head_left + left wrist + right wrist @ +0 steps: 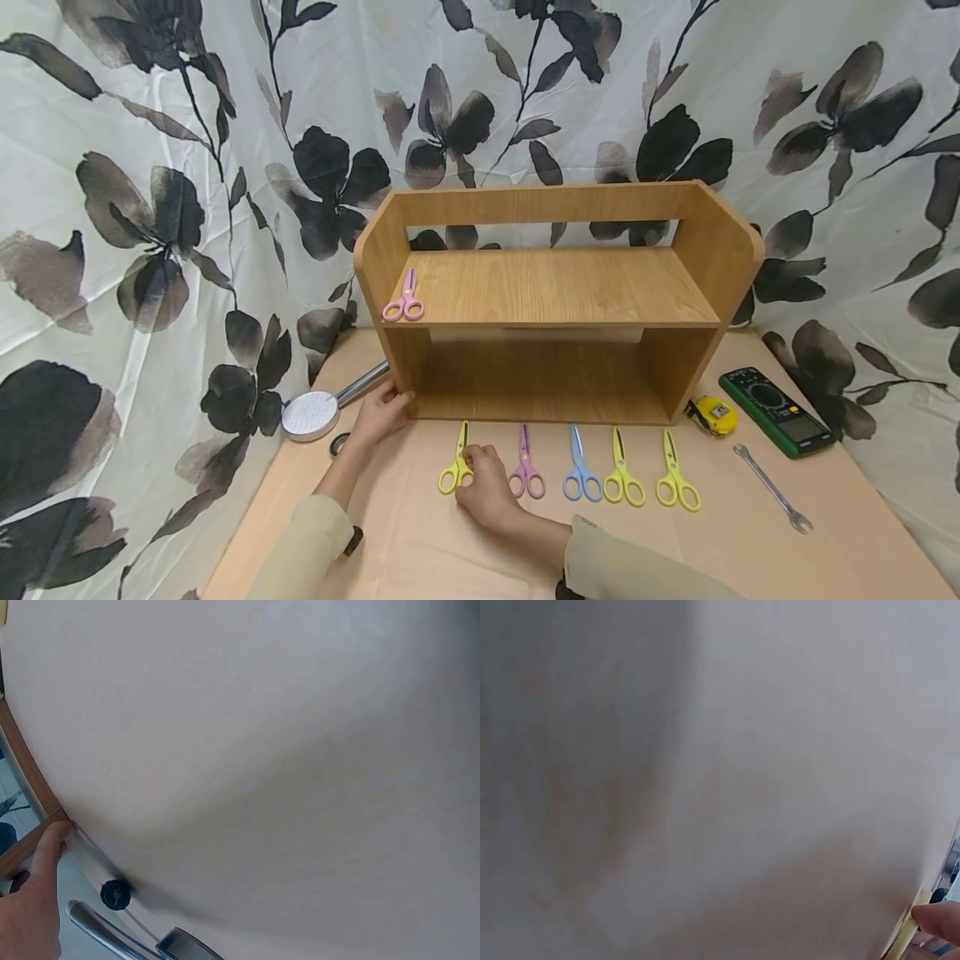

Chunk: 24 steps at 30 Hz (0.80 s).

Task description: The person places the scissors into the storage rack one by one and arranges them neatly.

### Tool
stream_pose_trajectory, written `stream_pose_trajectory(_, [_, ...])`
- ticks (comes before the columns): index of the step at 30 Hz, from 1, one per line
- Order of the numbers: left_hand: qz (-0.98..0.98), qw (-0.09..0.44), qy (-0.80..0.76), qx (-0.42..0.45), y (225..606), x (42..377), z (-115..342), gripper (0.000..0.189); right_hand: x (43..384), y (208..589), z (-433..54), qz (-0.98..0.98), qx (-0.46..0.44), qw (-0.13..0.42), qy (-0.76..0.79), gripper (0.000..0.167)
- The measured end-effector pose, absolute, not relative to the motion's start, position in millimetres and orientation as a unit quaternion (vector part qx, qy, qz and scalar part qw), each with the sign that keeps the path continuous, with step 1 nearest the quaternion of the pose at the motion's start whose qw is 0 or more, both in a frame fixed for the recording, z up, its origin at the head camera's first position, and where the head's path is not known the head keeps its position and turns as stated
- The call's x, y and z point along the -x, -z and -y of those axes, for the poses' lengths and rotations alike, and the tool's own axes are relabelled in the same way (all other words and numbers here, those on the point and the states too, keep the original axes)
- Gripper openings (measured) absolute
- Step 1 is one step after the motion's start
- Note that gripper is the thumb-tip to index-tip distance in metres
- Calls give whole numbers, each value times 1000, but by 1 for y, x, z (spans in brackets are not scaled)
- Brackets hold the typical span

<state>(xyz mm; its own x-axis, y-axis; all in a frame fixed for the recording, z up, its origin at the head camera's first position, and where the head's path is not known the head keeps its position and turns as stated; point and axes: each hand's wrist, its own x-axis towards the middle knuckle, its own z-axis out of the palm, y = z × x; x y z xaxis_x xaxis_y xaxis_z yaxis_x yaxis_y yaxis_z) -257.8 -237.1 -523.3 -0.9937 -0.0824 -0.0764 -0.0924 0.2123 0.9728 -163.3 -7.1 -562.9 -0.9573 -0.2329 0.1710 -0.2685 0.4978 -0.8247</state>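
A two-tier wooden shelf [547, 287] stands at the back of the table. My left hand [381, 412] grips its lower left front corner; in the left wrist view, a finger of that hand [34, 911] lies along the wooden edge. My right hand [491, 492] pinches the leftmost yellow scissors [460, 458], which point toward the shelf. Part of a yellow handle [904, 937] shows by a fingertip in the right wrist view. To the right, purple scissors [525, 462], blue scissors [578, 467] and two more yellow scissors [620, 471] form a row. Pink scissors [406, 298] lie on the upper tier's left end.
Left of the shelf are a shower head [311, 416] and a small black ring [339, 444]. On the right lie a yellow tape measure [712, 416], a green multimeter [777, 412] and a wrench [772, 487]. Floral cloth [525, 100] hangs behind.
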Motion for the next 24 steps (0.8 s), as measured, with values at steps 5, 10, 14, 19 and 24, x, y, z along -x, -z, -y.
stream_pose_trajectory(5, [-772,8,-633,59,525,258,237,53,162,560,7,864,-146,23,-481,55])
stream_pose_trajectory(10, [-769,10,-636,58,524,259,237,53,162,558,7,859,-144,27,-490,54])
stream_pose_trajectory(14, [-767,12,-639,60,524,258,236,52,161,558,6,858,-142,28,-492,53])
stream_pose_trajectory(19, [-771,12,-634,62,524,258,236,52,161,559,6,864,-139,35,-482,52])
stream_pose_trajectory(24, [-770,11,-635,64,522,257,236,51,161,559,5,870,-136,38,-473,39])
